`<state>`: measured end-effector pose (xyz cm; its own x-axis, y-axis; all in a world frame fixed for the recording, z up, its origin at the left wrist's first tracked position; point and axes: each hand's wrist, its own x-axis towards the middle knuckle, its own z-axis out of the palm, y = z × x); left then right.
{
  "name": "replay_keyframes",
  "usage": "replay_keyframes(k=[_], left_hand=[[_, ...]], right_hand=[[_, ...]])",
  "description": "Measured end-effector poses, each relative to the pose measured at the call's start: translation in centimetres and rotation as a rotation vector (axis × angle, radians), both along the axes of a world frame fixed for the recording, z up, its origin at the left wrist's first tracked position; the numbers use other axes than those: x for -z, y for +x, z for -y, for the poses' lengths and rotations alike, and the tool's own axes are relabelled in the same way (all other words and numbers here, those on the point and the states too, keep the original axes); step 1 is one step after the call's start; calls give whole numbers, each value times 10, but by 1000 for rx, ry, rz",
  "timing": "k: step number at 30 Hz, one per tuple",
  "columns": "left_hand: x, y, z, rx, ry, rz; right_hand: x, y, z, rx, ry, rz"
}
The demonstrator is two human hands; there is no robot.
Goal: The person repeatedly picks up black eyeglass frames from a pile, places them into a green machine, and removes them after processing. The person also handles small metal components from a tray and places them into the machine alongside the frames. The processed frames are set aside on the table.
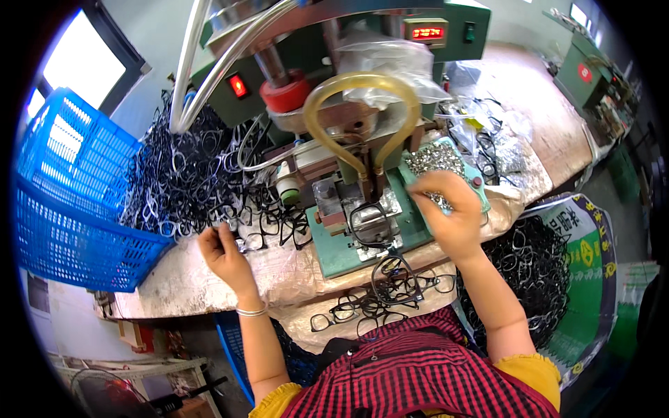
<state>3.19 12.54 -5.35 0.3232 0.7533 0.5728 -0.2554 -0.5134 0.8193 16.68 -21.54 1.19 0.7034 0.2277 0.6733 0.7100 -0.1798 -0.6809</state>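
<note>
My left hand (228,263) is at the near edge of a big heap of black eyeglass frames (178,174), thumb and fingers drawn together; whether a frame is between them I cannot make out. Beside a green tray of small shiny metal parts (435,160), my right hand (449,217) has its thumb and forefinger pinched, and anything in that pinch is too small to see. Between my hands stands a press (359,132) on a green base. One eyeglass frame (369,226) sits at its metal fixture, and another (396,279) hangs just in front of the base.
A blue plastic basket (83,233) lies tipped at the left beside the heap. More eyeglass frames (348,310) rest near my lap. At the right, an open sack (578,279) holds many dark frames. A yellowish hose (362,80) loops over the press. Plastic bags (383,59) lie behind it.
</note>
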Motion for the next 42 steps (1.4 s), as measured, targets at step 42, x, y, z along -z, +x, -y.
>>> replay_keyframes(k=[42], left_hand=[[-65,18,145,754,886,-109]], right_hand=[[79,97,-28,495,-613,-8]])
